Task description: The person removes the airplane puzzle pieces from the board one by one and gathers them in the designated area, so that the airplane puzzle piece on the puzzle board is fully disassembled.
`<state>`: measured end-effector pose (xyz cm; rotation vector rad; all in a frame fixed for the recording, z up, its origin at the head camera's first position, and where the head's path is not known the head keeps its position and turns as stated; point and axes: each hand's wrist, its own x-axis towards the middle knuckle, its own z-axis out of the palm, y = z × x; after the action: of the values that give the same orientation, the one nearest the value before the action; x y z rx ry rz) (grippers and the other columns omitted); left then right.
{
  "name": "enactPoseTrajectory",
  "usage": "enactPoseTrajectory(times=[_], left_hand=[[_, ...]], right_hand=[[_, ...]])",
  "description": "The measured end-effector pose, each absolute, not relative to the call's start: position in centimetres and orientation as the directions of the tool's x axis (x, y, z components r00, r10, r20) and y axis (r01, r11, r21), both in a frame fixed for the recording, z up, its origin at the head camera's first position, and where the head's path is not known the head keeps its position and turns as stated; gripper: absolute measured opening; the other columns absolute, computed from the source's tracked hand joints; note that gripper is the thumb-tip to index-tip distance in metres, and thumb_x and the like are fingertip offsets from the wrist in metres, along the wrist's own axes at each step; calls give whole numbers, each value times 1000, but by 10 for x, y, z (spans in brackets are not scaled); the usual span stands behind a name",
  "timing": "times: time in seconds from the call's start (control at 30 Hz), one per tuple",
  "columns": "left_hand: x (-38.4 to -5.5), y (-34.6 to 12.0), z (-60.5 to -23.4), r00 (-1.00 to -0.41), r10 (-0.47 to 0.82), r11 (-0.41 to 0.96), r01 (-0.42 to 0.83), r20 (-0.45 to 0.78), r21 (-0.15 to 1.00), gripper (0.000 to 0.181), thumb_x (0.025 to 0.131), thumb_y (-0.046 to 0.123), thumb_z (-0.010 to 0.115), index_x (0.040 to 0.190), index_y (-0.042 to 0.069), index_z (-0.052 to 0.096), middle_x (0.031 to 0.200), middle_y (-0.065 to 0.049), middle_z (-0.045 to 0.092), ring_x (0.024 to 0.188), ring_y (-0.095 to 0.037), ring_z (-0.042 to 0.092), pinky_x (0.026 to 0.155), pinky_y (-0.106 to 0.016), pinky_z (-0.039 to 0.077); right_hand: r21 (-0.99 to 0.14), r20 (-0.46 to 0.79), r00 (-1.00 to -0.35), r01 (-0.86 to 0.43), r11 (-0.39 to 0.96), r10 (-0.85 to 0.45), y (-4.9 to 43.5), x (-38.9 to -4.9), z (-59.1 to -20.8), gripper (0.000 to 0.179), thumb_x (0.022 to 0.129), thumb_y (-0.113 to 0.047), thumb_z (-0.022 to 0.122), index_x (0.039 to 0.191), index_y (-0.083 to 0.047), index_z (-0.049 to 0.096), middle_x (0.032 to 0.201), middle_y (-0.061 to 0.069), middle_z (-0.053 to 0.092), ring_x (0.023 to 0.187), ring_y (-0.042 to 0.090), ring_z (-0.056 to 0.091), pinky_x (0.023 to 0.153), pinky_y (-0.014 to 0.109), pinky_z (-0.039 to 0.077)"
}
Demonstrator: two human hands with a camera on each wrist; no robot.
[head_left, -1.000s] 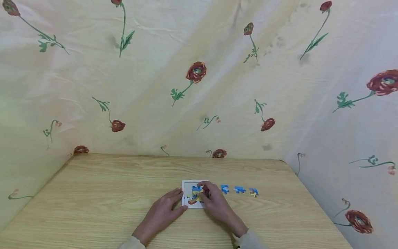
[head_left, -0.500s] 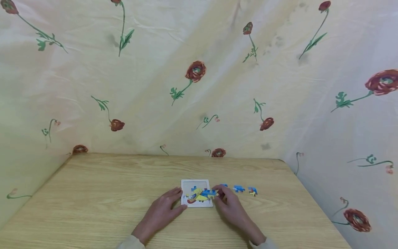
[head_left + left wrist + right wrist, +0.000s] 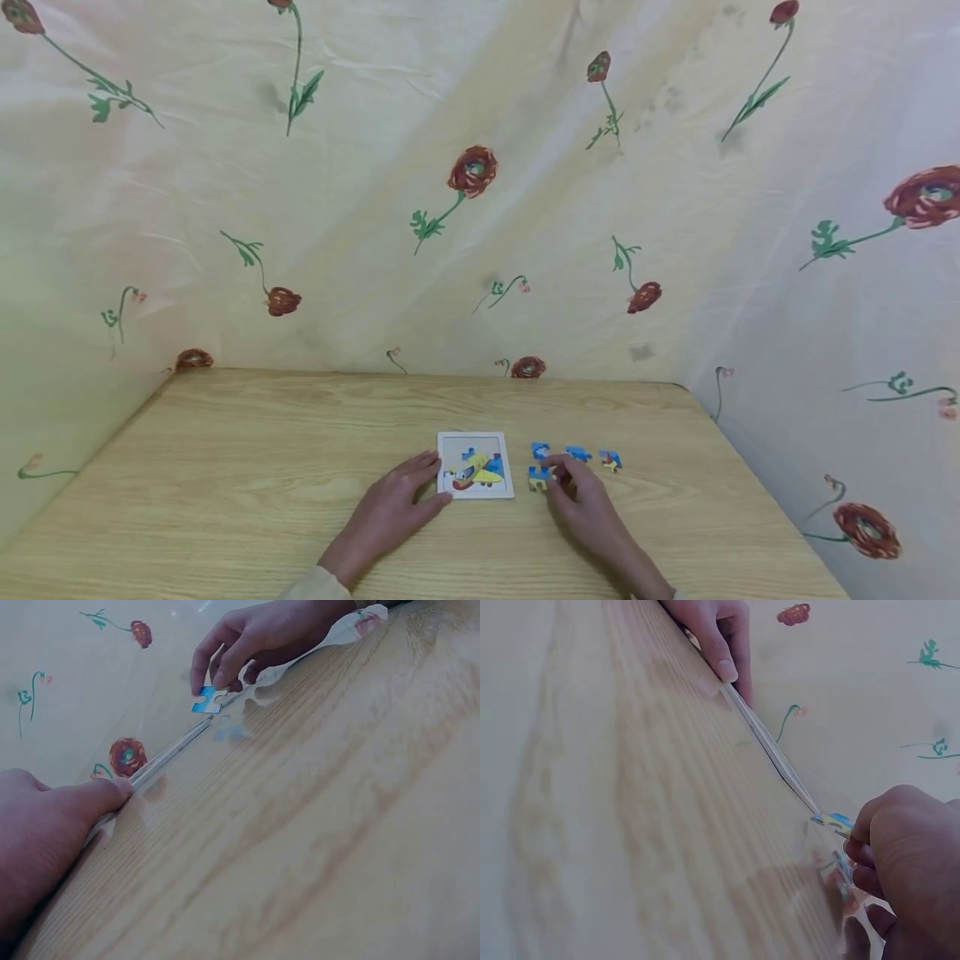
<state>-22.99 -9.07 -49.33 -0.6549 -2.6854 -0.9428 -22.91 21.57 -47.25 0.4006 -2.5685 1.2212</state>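
My right hand (image 3: 585, 504) pinches a blue and yellow puzzle piece (image 3: 538, 478) between thumb and fingertips, to the right of the puzzle tray. In the left wrist view that puzzle piece (image 3: 207, 700) is tilted and raised over the table. The square puzzle tray (image 3: 476, 495) has a white rim and a partly laid picture of a yellow cartoon airplane with a red mouth. My left hand (image 3: 393, 504) rests at its near left corner, fingers along the left edge and thumb on the front edge. The right wrist view shows the left thumb (image 3: 721, 664) lying on the tray rim.
Three loose puzzle pieces lie in a row behind my right hand: a blue one (image 3: 540, 451), a second blue one (image 3: 577, 453) and a blue, red and yellow one (image 3: 611, 461). The wooden table (image 3: 300, 433) ends at a flowered cloth (image 3: 360, 208) behind and beside it.
My right hand has drawn the blue and yellow puzzle piece off the tray to the right, uncovering the airplane picture. My left hand has stayed at the tray's corner.
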Motion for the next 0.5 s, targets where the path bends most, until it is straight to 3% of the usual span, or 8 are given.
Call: enactPoseTrajectory(times=[0.27, 0.5], left_hand=[[-233, -90, -496, -874, 343, 692, 483, 344, 537, 60, 99, 45, 69, 138, 0, 64, 150, -15, 55, 139, -34, 50, 110, -55, 44], [-232, -90, -494, -876, 339, 692, 479, 343, 539, 61, 99, 46, 68, 138, -1, 64, 150, -15, 55, 139, -35, 50, 111, -56, 43]], right_hand=[[-687, 411, -901, -408, 601, -142, 225, -231, -478, 31, 86, 15, 69, 110, -5, 69, 90, -6, 60, 83, 9, 55, 70, 23, 51], [-601, 464, -871, -442, 666, -160, 227, -231, -478, 31, 83, 11, 73, 108, -8, 69, 87, -9, 59, 83, 11, 52, 71, 25, 49]])
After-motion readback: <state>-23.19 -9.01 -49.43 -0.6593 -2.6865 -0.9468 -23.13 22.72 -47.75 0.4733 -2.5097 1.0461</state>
